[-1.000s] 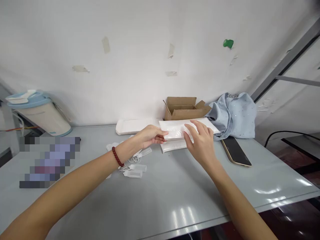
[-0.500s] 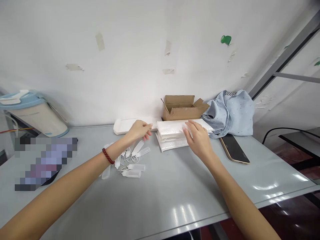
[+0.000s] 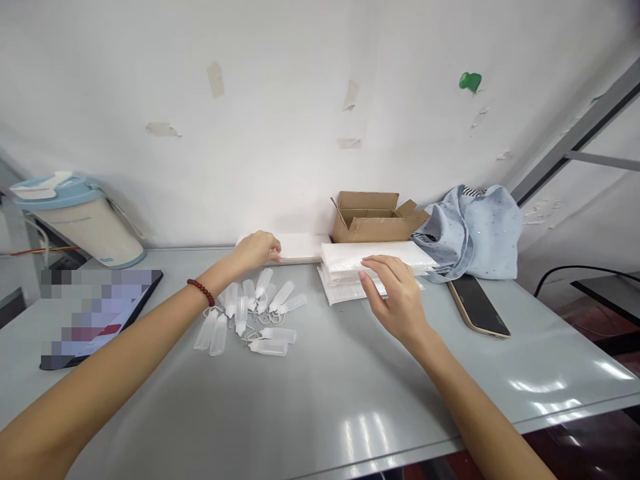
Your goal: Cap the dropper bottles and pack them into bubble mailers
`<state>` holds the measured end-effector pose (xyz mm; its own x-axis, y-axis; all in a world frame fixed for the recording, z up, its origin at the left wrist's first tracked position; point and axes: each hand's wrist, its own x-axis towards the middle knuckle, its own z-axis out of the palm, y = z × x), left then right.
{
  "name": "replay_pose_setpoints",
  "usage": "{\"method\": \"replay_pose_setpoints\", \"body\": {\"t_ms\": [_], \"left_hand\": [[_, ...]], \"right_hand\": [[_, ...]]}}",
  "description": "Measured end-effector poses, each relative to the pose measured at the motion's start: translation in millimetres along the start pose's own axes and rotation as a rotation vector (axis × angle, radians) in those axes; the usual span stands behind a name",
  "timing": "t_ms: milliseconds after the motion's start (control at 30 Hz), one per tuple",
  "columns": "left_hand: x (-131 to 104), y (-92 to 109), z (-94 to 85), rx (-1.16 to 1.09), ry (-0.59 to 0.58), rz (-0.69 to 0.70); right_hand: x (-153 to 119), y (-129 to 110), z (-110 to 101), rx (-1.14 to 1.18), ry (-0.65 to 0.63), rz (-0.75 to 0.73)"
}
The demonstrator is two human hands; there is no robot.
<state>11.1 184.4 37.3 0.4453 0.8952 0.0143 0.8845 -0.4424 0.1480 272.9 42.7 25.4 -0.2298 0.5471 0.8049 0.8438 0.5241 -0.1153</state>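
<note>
My left hand (image 3: 259, 249) is bent over the left part of a flat white stack (image 3: 305, 247) by the wall, its fingers curled down; whether it grips anything is hidden. My right hand (image 3: 393, 290) is open, fingers apart, in front of a pile of white plastic packets (image 3: 370, 253). Below my left hand lie several small translucent bottles (image 3: 242, 313) with white strings, spread loosely on the grey table (image 3: 310, 407).
Behind the packets stands an open cardboard box (image 3: 375, 228). A light blue cloth bag (image 3: 493, 233) and a phone (image 3: 479, 307) lie to the right. On the left are a tablet (image 3: 110, 310) and a tilted blue-lidded cup (image 3: 90, 227).
My left hand has moved left onto the flat white stack, uncovering more of the bottles. My right hand has shifted slightly down, off the packets. The camera view has turned a little left.
</note>
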Motion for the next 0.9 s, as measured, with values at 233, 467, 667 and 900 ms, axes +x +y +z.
{"method": "replay_pose_setpoints", "body": {"t_ms": [233, 467, 667, 900], "left_hand": [[-8.2, 2.9, -4.7, 0.113, -0.024, 0.013], [-17.4, 6.9, 0.8, 0.241, 0.025, 0.080], [-16.8, 3.0, 2.1, 0.342, 0.115, 0.122], [-59.1, -26.8, -23.5, 0.417, 0.400, 0.048]], "right_hand": [[0.2, -2.6, -0.8, 0.024, -0.018, -0.009], [-1.2, -4.0, 1.1, 0.026, -0.042, 0.001], [-2.5, -0.9, 3.2, -0.119, -0.139, 0.042], [-4.7, 3.3, 6.4, -0.307, -0.351, 0.148]]}}
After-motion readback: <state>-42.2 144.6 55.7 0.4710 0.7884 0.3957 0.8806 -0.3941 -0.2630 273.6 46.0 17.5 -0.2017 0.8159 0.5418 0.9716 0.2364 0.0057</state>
